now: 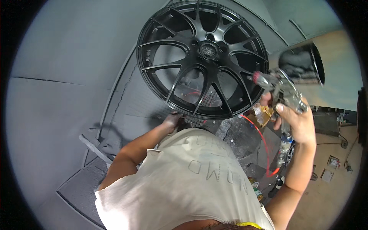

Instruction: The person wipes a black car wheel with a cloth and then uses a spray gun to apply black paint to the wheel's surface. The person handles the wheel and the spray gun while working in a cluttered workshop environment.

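Note:
A black multi-spoke wheel rim [209, 78] fills the upper middle, its front face turned toward me. My right hand [301, 122] is wrapped round a metal spray gun [287, 94] beside the rim's right edge. A shiny metal cup [301, 65] sits on the gun, and its red-ringed nozzle points left, over the rim's right edge. From the gun's handle an orange-red hose [266, 153] runs down and loops back under the rim. My left hand [174, 120] is at the rim's lower left edge, fingers curled; whatever they hold is hidden.
Grey walls [65, 50] stand on the left and behind the rim. A cardboard box [262, 117] with plastic in it lies beneath the rim's right side. A grey-coated bar [94, 147] juts out near my left elbow. Papers [327, 175] and cables lie on the tan floor at right.

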